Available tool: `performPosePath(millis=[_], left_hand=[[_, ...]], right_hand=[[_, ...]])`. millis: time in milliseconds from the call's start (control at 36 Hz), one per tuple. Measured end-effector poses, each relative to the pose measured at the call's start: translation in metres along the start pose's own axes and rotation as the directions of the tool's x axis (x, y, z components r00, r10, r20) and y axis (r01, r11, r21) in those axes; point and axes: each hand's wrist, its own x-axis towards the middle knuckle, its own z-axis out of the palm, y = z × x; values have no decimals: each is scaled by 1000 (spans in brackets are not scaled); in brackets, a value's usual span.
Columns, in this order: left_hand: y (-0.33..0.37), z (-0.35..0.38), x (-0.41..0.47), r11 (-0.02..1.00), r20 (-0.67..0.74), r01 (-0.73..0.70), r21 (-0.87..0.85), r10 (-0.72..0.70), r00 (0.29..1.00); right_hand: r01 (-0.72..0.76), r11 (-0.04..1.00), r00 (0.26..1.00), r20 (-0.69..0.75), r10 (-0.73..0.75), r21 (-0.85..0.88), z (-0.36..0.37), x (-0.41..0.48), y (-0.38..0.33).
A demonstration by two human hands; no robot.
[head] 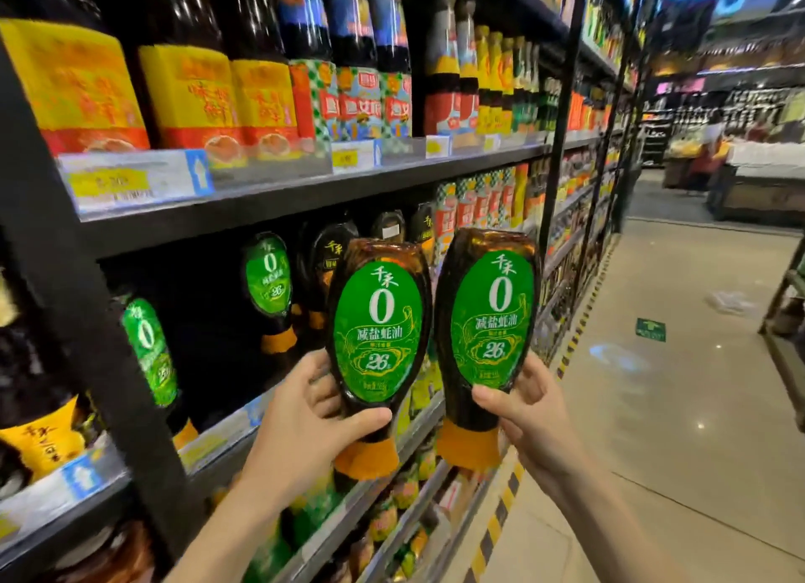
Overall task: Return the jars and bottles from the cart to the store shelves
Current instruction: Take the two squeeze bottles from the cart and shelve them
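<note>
i hold two green-labelled squeeze bottles cap-down and upright, the left bottle [378, 325] gripped low on its neck by my left hand [305, 412], the right bottle [490, 316] likewise by my right hand [529, 412]. the matching bottles [268, 277] stand on the middle shelf [226, 436], left and beyond both hands. my left hand is nearer that shelf's front edge, so i judge its bottle goes in first.

left bottle [378, 321]: 千禾, 0, 减盐蚝油, 26 | right bottle [492, 316]: same green label text
</note>
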Motion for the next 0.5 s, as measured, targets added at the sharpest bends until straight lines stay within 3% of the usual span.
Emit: performPosePath(millis=[250, 500], left_hand=[[-3, -28, 21, 994, -178, 10, 108, 9, 984], [-11, -38, 25, 982, -379, 152, 114, -99, 920]], right_hand=[[-43, 997, 980, 197, 29, 69, 21, 80, 28], [-106, 991, 897, 437, 60, 80, 51, 153, 48]])
